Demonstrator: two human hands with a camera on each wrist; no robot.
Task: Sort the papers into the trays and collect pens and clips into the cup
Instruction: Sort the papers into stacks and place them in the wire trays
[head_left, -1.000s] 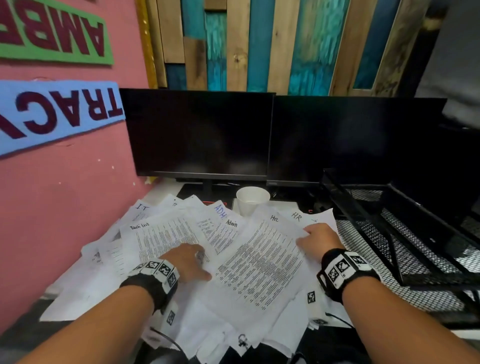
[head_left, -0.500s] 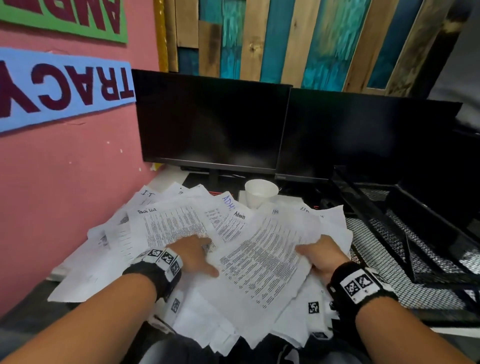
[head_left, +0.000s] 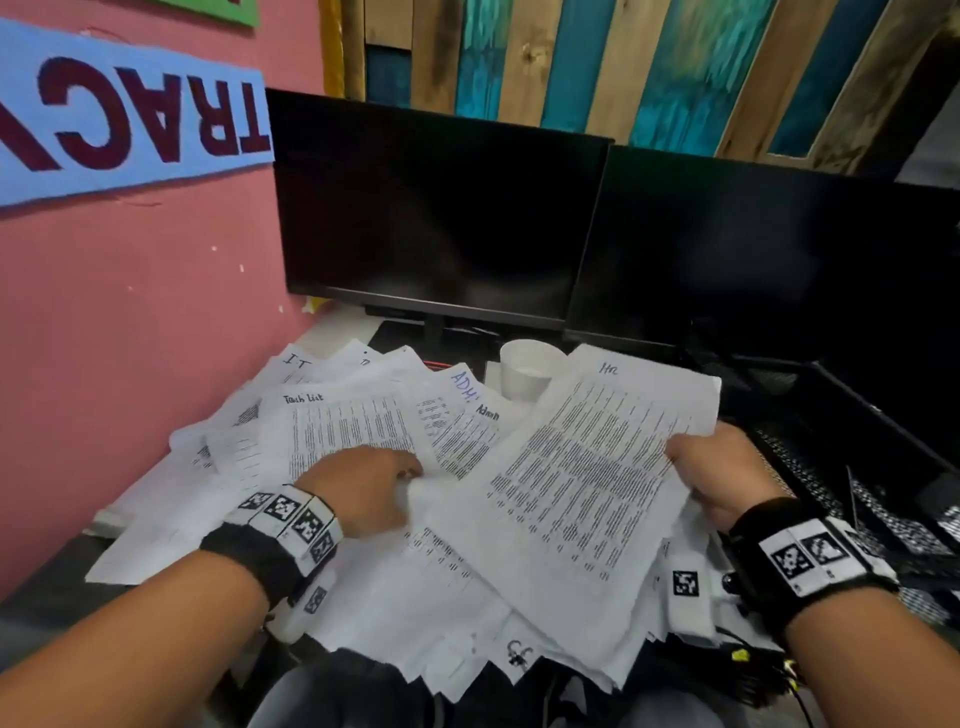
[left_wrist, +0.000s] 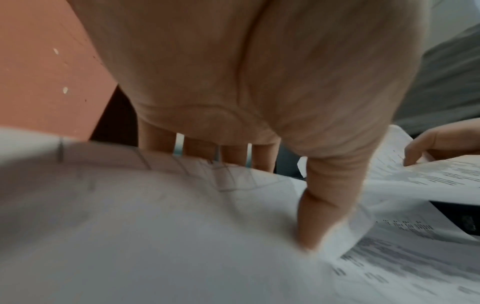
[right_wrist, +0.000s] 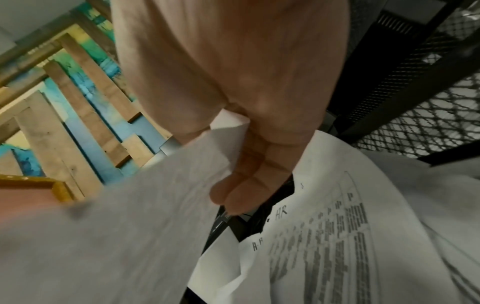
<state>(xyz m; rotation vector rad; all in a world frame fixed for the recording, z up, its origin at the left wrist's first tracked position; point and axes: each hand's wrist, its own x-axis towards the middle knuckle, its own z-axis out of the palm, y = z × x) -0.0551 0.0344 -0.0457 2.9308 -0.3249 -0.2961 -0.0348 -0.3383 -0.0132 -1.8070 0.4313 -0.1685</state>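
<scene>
A loose pile of printed papers (head_left: 358, 431) covers the desk, with headings such as IT, Task List and Admin. My right hand (head_left: 688, 454) pinches the right edge of a sheet marked HR (head_left: 582, 478) and holds it tilted above the pile. In the right wrist view that sheet (right_wrist: 116, 226) sits between thumb and fingers (right_wrist: 241, 195), and another HR sheet (right_wrist: 324, 246) lies below. My left hand (head_left: 400, 470) rests flat on the pile, its thumb (left_wrist: 319, 216) pressing the paper. A white paper cup (head_left: 527, 369) stands behind the pile. No pens or clips show.
Black mesh trays (head_left: 857, 426) stand at the right, close to my right hand. Two dark monitors (head_left: 441, 208) fill the back of the desk. A pink wall (head_left: 130, 338) bounds the left side. Papers overhang the desk's near edge.
My right hand has taken hold of the HR sheet and lifted its right edge off the pile. The left hand has stayed pressed on the papers.
</scene>
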